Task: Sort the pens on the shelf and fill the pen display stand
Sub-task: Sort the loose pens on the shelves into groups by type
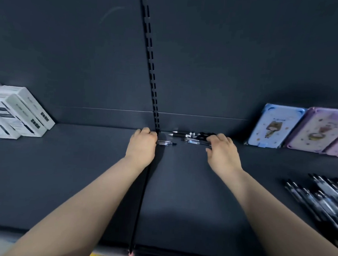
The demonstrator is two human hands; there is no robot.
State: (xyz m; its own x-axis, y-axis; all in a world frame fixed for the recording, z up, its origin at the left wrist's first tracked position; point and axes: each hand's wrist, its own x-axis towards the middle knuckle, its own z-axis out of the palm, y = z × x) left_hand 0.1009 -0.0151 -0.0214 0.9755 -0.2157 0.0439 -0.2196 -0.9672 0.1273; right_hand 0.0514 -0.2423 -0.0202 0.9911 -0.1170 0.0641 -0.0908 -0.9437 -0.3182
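Note:
Both my arms reach to the back of a dark shelf (83, 172). My left hand (142, 144) has its fingers curled round a black and clear pen (166, 143), whose tip sticks out to the right. My right hand (222, 152) lies with curled fingers over the right end of a small cluster of black pens (191, 136) against the back wall. Whether it grips any of them is hidden by the fingers. A larger heap of black pens (321, 196) lies at the right edge of the shelf.
White boxes (18, 114) are stacked at the back left. A blue case (272, 127) and pink cases (318, 131) lean on the back wall at the right. A slotted black upright (153, 78) runs down the wall between my hands.

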